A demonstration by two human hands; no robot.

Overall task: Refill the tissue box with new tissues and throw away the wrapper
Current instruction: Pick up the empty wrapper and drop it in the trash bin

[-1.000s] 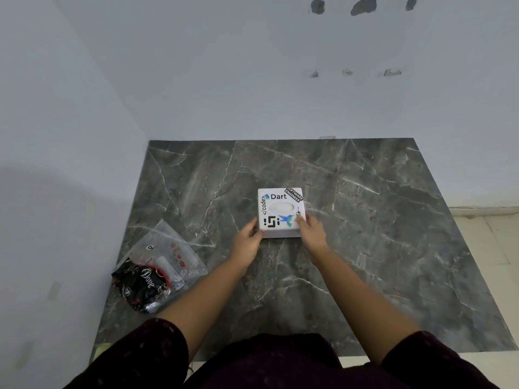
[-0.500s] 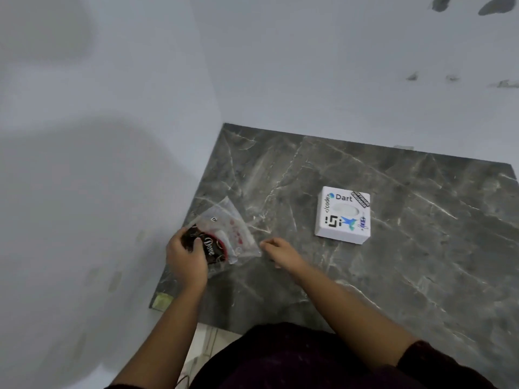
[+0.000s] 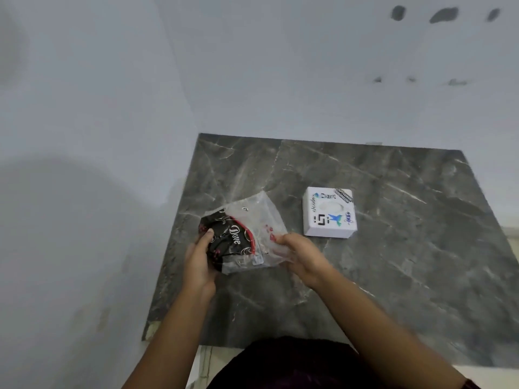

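Observation:
A crumpled plastic wrapper (image 3: 247,237), part clear and part black with red trim and white lettering, is lifted slightly over the left side of the dark marble table (image 3: 393,262). My left hand (image 3: 200,256) grips its black left end. My right hand (image 3: 297,254) pinches its clear right edge. A white square tissue box (image 3: 329,211) covered in stickers sits flat on the table just right of the wrapper, untouched, with an oval slot on top.
White walls close the table in on the left and at the back. The table's near edge lies just in front of my body, and its right edge borders pale floor (image 3: 511,237).
Both hands left the tissue box and went left. My left hand took the wrapper first, then my right hand closed on its clear edge; the wrapper now sits nearer the box.

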